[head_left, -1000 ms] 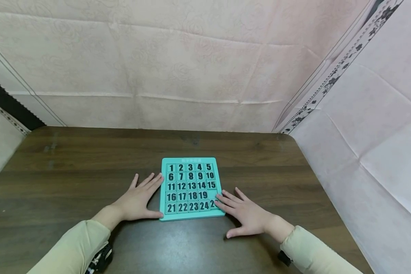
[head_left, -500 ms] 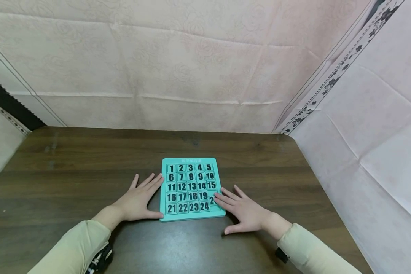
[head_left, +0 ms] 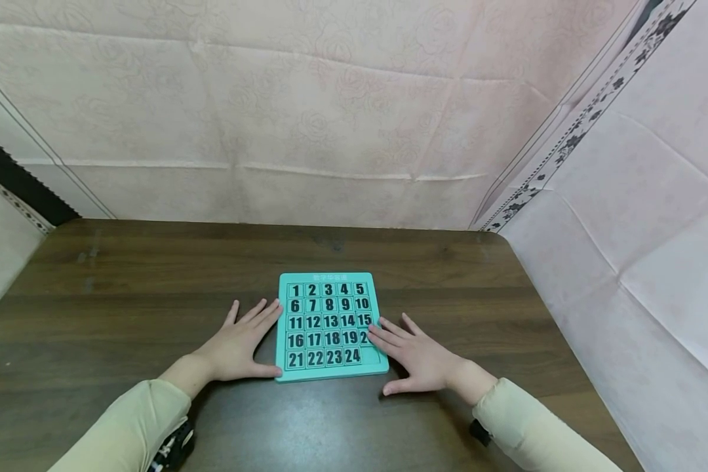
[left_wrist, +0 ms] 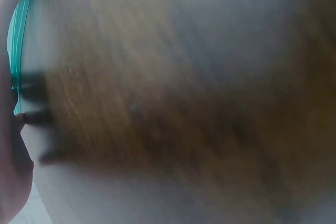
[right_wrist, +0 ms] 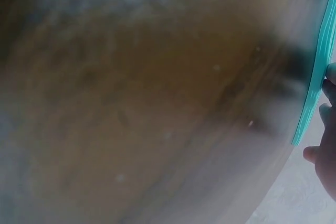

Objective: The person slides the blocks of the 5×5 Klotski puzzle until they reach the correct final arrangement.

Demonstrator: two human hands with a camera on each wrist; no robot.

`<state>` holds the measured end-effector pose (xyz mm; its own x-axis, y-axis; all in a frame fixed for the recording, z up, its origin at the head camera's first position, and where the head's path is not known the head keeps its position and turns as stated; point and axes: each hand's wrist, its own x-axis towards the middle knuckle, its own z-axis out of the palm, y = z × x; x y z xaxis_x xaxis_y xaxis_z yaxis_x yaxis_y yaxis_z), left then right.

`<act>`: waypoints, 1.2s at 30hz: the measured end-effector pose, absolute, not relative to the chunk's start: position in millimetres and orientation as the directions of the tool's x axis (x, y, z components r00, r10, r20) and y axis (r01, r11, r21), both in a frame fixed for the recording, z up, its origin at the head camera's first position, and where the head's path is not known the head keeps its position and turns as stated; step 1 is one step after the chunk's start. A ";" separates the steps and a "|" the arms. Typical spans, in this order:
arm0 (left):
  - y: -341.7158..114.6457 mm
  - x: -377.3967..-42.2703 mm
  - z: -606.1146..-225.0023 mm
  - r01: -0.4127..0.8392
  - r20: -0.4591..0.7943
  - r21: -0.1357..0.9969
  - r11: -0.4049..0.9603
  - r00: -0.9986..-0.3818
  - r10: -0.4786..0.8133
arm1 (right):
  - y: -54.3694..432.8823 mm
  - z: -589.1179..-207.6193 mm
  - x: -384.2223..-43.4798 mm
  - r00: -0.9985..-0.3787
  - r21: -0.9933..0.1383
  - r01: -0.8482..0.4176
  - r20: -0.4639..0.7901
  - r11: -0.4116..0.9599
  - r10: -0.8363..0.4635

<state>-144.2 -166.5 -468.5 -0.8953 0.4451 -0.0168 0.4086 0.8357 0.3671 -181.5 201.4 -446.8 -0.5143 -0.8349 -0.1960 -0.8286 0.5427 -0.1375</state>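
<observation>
A turquoise number slide puzzle (head_left: pixel 330 377) lies flat on the wooden table, its black-numbered tiles running in rows from 1 to 24. My left hand (head_left: pixel 230 351) rests at the puzzle's left edge, fingers spread and straight, fingertips and thumb right at the rim. With straight fingers, my right hand (head_left: pixel 425 359) reaches over the right edge, its fingertips on the tile (head_left: pixel 364 337) at the right end of the fourth row, partly covered so only a "2" shows. Below that tile, the bottom-right slot (head_left: pixel 369 357) is bare. Both wrist views catch only the puzzle's side and part of a hand.
The brown wooden table (head_left: pixel 153 275) extends around the puzzle on all sides. A pale patterned cloth (head_left: pixel 330 118) hangs behind its far edge, and another white cloth (head_left: pixel 643 262) drapes along the right side.
My right hand has moved slightly up along the board, sliding the partly covered tile from the bottom-right corner up into the fourth row. The left hand has stayed in place.
</observation>
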 end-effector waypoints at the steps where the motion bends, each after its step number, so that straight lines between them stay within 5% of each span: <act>1: -166.7 -144.1 -468.7 0.407 -0.018 0.367 0.836 -0.896 0.444 | 201.0 -446.9 -182.1 -0.517 -0.138 -0.827 -0.198 0.545 -0.833; 26: -164.1 -145.6 -471.2 0.414 -0.019 0.366 0.833 -0.892 0.452 | 202.8 -446.6 -182.2 -0.522 -0.164 -0.821 -0.172 0.547 -0.835; 36: -165.4 -145.7 -470.0 0.390 -0.006 0.384 0.837 -0.905 0.425 | 191.2 -440.1 -190.5 -0.656 -0.199 -0.727 -0.082 0.658 -0.750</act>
